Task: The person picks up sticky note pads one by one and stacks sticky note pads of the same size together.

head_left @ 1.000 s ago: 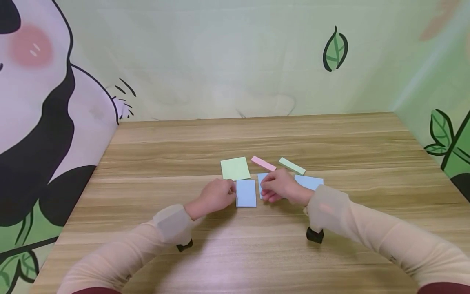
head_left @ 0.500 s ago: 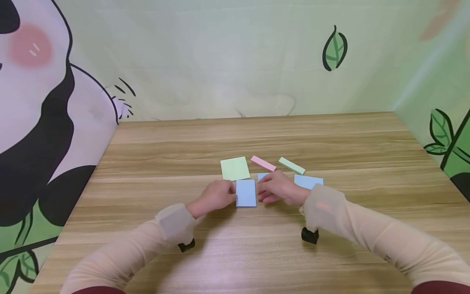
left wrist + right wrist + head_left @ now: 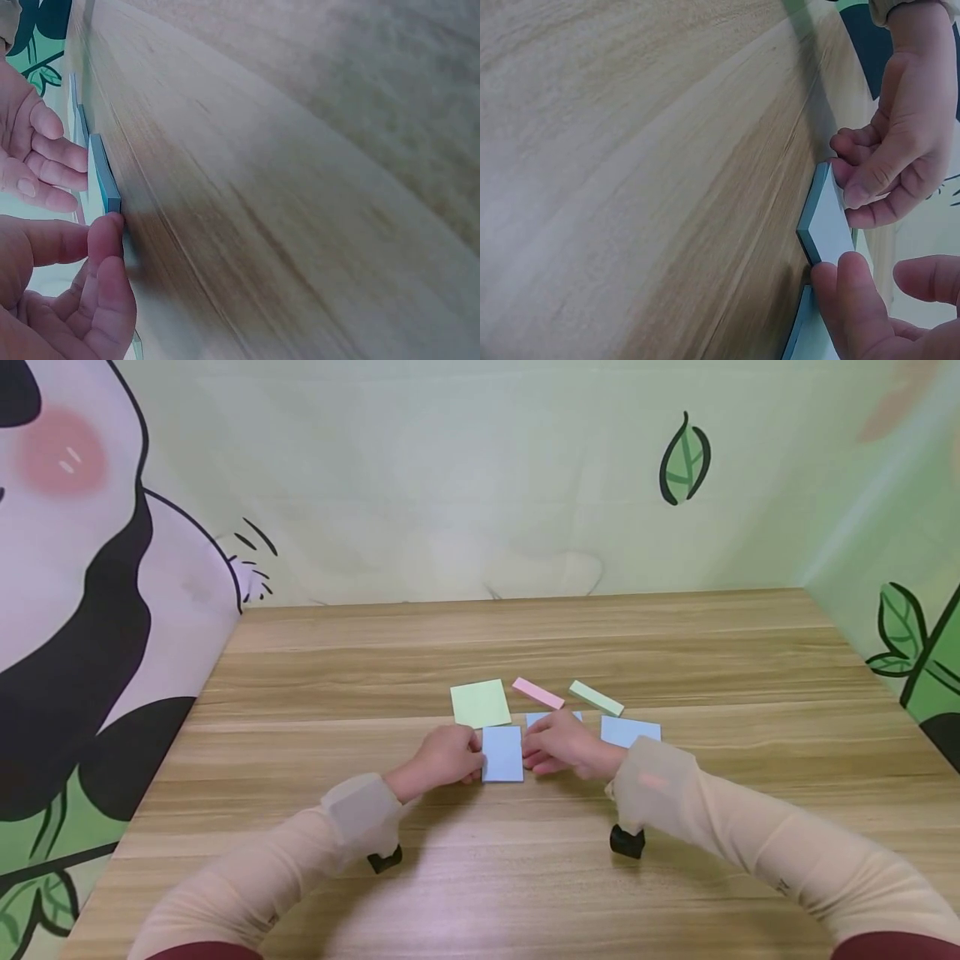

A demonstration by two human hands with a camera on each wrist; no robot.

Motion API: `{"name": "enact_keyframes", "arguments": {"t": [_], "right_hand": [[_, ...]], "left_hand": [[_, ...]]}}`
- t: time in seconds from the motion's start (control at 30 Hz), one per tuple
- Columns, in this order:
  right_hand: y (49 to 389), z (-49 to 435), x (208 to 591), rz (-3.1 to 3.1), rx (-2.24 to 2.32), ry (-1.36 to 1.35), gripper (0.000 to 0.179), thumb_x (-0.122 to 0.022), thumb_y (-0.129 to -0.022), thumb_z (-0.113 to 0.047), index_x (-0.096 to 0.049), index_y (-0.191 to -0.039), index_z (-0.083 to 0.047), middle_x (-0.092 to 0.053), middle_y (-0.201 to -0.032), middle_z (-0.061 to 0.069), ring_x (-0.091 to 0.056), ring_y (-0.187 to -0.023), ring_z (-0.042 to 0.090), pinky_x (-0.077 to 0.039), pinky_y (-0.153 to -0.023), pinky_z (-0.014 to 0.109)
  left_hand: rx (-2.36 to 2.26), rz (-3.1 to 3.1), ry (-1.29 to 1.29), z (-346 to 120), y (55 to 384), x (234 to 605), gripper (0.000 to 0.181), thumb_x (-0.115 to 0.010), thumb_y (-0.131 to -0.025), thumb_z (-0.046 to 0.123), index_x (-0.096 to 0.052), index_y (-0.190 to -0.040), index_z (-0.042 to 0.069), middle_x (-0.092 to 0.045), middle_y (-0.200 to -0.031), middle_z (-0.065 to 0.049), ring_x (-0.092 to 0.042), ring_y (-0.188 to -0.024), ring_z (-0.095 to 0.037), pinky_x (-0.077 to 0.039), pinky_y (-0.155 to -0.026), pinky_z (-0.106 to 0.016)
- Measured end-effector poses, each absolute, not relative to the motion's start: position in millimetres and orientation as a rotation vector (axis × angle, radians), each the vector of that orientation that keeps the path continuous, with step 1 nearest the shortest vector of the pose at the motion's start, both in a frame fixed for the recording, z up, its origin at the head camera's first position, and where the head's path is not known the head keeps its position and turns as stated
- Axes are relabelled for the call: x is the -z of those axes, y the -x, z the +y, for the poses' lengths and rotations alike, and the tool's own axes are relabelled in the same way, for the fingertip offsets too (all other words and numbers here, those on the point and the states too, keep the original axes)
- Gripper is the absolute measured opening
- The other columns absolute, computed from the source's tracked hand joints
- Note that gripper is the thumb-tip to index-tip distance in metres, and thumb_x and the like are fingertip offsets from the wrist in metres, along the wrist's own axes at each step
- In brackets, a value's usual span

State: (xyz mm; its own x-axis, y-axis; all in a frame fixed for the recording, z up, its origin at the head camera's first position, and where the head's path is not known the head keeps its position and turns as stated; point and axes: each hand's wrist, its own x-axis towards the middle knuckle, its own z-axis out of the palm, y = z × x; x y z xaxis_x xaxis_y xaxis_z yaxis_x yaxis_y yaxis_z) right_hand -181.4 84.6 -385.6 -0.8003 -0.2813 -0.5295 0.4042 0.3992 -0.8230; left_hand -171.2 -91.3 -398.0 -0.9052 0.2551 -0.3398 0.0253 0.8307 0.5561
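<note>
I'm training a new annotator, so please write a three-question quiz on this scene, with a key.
1. What colour is the pad lying between the left grip and the right grip? A) pink B) blue C) orange

2. True or false: the pink strip and the green strip lie apart from each other.

3. In the head view, how many blue pads show, counting partly hidden ones?

Key: 1. B. 2. True. 3. Three.
</note>
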Motion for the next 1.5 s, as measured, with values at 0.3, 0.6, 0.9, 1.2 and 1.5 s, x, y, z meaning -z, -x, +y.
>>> {"name": "enact_keyframes", "arguments": {"t": [0.3, 0.6, 0.9, 1.2, 1.5], "right_hand": [[186, 79, 394, 2.168, 1.361, -0.070, 0.020, -0.050, -0.084, -0.002, -0.057, -0.098, 0.009, -0.059, -0.069, 0.010, -0.057, -0.054, 0.010, -0.050, -0.051, 0.021], [190, 72, 400, 2.293, 1.240, -0.049, 0.013, -0.051, -0.084, -0.004, -0.059, -0.084, 0.006, -0.057, -0.057, 0.007, -0.055, -0.043, 0.009, -0.048, -0.045, 0.021], [191, 70, 401, 2.323, 1.200, -0.022, 0.011, -0.050, -0.083, -0.002, -0.058, -0.077, 0.005, -0.055, -0.052, 0.006, -0.053, -0.040, 0.009, -0.047, -0.042, 0.021], [188, 69, 403, 2.344, 1.173, 0.002, 0.011, -0.051, -0.082, -0.001, -0.057, -0.074, 0.004, -0.056, -0.051, 0.006, -0.054, -0.039, 0.010, -0.046, -0.041, 0.022], [184, 67, 403, 2.346, 1.159, 0.011, 0.013, -0.051, -0.082, -0.001, -0.056, -0.071, 0.002, -0.056, -0.052, 0.006, -0.053, -0.039, 0.009, -0.046, -0.040, 0.021]], "left_hand": [[-0.783, 2.610, -0.206, -90, 172, 396, 0.009, -0.058, -0.080, 0.010, -0.058, -0.072, 0.004, -0.059, -0.055, -0.001, -0.053, -0.048, -0.009, -0.037, -0.045, -0.019], [-0.780, 2.602, -0.185, -90, 171, 394, 0.013, -0.059, -0.079, 0.011, -0.058, -0.067, 0.005, -0.059, -0.053, -0.002, -0.052, -0.047, -0.009, -0.039, -0.044, -0.019], [-0.821, 2.569, -0.161, -90, 171, 396, 0.015, -0.059, -0.079, 0.010, -0.058, -0.065, 0.004, -0.059, -0.053, -0.002, -0.053, -0.047, -0.009, -0.042, -0.044, -0.019], [-0.812, 2.536, -0.156, -92, 169, 398, 0.017, -0.059, -0.079, 0.010, -0.057, -0.063, 0.004, -0.058, -0.053, -0.002, -0.052, -0.046, -0.010, -0.041, -0.043, -0.019], [-0.805, 2.534, -0.170, -95, 168, 401, 0.017, -0.061, -0.078, 0.011, -0.058, -0.063, 0.005, -0.057, -0.053, -0.001, -0.052, -0.046, -0.010, -0.042, -0.043, -0.020]]}}
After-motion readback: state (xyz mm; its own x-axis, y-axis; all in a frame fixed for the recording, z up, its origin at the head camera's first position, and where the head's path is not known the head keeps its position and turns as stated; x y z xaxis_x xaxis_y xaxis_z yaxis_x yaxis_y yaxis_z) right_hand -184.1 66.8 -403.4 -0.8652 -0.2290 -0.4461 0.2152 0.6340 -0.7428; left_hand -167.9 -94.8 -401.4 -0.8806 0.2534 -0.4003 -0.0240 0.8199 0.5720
